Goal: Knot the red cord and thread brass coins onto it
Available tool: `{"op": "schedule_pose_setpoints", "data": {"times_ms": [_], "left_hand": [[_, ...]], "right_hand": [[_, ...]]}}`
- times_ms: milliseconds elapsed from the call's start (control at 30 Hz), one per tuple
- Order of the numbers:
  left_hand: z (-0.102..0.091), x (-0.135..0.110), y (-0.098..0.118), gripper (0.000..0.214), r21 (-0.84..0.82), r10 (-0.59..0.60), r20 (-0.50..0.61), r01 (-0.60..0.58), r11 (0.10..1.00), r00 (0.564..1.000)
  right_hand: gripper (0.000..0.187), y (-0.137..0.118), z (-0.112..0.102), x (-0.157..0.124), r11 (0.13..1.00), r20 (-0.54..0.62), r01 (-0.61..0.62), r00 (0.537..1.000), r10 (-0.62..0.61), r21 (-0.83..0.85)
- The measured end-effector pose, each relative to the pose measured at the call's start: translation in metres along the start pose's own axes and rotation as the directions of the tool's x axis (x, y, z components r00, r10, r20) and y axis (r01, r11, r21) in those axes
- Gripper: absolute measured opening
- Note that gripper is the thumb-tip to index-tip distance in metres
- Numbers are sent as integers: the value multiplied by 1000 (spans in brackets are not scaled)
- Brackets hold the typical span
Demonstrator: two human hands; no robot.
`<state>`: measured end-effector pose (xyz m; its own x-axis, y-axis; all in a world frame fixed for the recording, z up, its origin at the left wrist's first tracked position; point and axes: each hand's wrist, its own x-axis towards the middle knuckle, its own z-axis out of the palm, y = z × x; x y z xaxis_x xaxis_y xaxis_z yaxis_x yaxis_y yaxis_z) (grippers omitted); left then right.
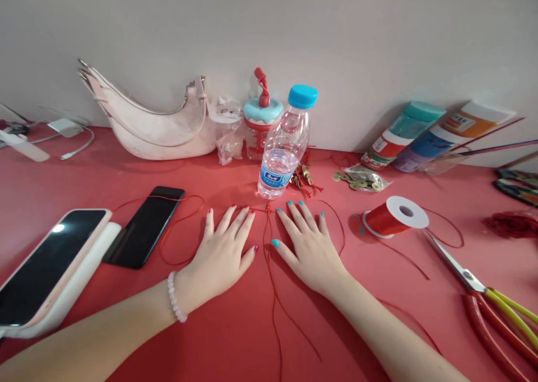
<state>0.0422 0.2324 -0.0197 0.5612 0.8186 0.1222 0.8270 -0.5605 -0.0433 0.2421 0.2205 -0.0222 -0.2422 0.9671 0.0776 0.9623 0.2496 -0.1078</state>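
Observation:
My left hand (221,254) lies flat on the red tabletop (227,337), fingers spread and nothing in it. Opposite it, my right hand (311,248) also rests flat with its fingers apart. Between the two runs a thin red cord (272,275), knotted near its top, its loose ends trailing toward me. More of the cord loops out past both hands. Just beyond the fingertips stands a clear water bottle (281,147) with a blue cap, close to the knot. Several brass coins on red cords (306,176) lie partly hidden behind the bottle.
Two phones (145,225) (50,264) lie at left. Along the wall are a pale handbag (163,130), a lidded cup (263,113) and paint bottles (407,130). At right are a bag of coins (363,178), a red thread spool (389,217) and scissors (474,281).

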Motion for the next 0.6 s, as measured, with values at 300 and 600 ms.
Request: {"op": "schedule_pose_setpoints", "data": {"times_ms": [300, 600], "left_hand": [[2, 0, -1, 55, -26, -7, 19, 7, 1000, 1000], [-1, 0, 0, 56, -5, -13, 15, 13, 1000, 1000]], "right_hand": [[57, 0, 0, 1, 1000, 8, 15, 1000, -15, 5], [58, -1, 0, 0, 1000, -7, -9, 1000, 9, -11]]}}
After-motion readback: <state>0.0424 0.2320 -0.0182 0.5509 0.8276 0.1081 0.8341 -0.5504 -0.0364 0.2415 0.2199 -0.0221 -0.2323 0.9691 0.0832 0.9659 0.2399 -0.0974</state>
